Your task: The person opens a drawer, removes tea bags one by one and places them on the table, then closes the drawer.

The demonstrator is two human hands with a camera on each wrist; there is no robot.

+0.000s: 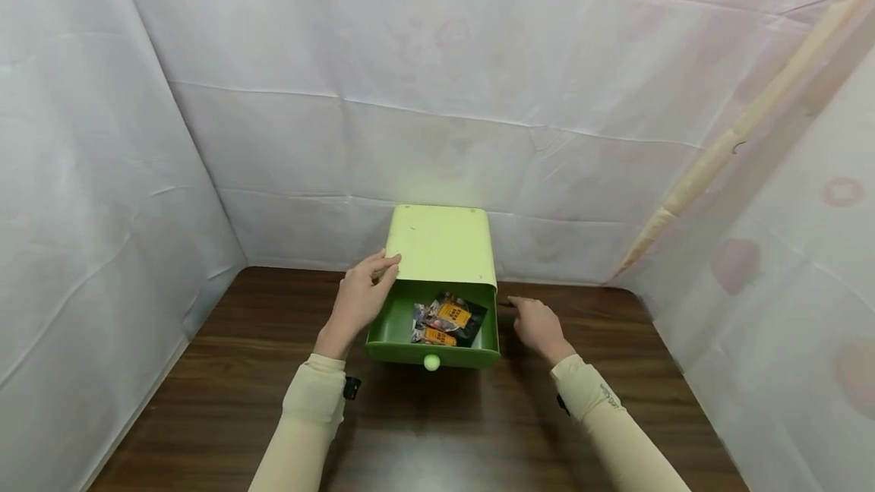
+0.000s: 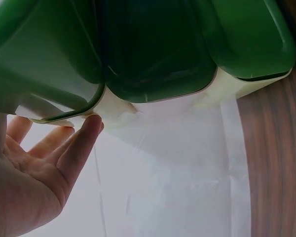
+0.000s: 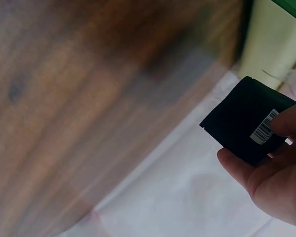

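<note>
A pale yellow-green cabinet [image 1: 443,241] stands at the back of the table, its top green drawer [image 1: 396,354] pulled out. Inside the drawer lie several black packets [image 1: 451,313] with orange labels. My left hand [image 1: 357,298] is at the cabinet's top left front corner. In the left wrist view, its extended fingertips [image 2: 91,123] rest at the cabinet's edge beside the drawer. Right of the drawer, my right hand [image 1: 540,329] pinches a small flat black packet [image 3: 246,118] between thumb and fingers. A white barcode shows on that packet's face.
Below the pulled-out drawer, the left wrist view shows two more green drawers, a middle one [image 2: 155,49] and a bottom one [image 2: 251,39]. A round knob [image 1: 431,362] sticks out from the drawer front. White cloth [image 1: 437,135] hangs around the dark wooden table [image 1: 225,401].
</note>
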